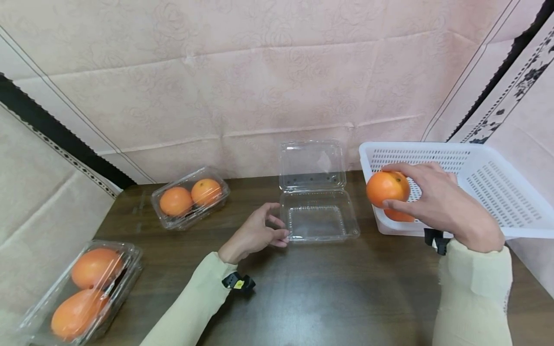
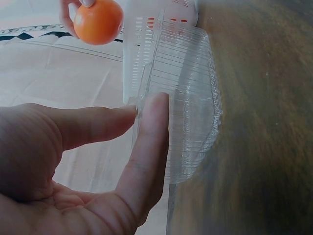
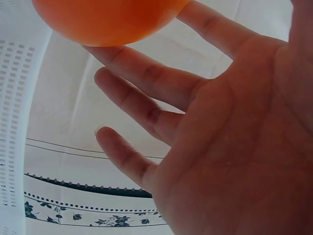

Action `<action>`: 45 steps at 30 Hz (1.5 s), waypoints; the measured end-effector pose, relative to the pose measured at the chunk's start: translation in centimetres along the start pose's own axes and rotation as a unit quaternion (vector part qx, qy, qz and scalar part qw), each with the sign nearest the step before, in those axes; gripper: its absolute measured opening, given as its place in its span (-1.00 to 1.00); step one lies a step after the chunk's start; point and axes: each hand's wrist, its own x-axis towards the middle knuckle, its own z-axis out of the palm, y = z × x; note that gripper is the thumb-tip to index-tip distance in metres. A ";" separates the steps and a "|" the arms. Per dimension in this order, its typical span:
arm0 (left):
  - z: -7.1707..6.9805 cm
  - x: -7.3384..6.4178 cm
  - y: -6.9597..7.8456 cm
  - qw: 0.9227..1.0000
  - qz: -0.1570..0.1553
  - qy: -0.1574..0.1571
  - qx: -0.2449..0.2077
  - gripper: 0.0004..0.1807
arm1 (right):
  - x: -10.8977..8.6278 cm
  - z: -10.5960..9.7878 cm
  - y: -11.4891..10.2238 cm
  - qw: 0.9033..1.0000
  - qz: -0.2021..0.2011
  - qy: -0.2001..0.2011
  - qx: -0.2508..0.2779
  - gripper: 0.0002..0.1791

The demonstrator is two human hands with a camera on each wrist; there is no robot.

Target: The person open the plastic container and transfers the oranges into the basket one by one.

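Note:
Between its thumb and fingers, my right hand grips an orange above the near left corner of a white perforated basket. A second orange shows partly under the held one, inside the basket. My left hand is at the left side of an opened clear plastic box, fingers spread and fingertips right at its rim. The box's lid stands up at the back. In the left wrist view, the thumb and a fingertip of the left hand overlap the box's edge.
A closed clear box with two oranges is at the back left of the dark wooden table. Another closed box with two oranges lies at the front left. Pale patterned cloth hangs behind the table.

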 end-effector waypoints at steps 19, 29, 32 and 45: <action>0.0 0.0 0.0 1.000 -0.002 0.006 0.001 -0.12 | -0.2 -0.3 0.9 1.000 0.015 -0.014 0.001 -0.19; 0.0 -0.2 0.1 1.000 -0.001 0.007 -0.001 -0.13 | -0.2 -0.4 1.3 0.999 0.030 -0.028 0.000 -0.17; 0.0 -0.2 0.2 1.000 0.000 0.007 0.002 -0.13 | -0.2 -0.4 1.5 0.999 0.030 -0.026 -0.006 -0.15; 0.1 -0.1 0.0 1.000 0.000 0.000 0.012 -0.12 | -0.3 -0.5 2.4 0.999 0.032 -0.034 -0.013 -0.18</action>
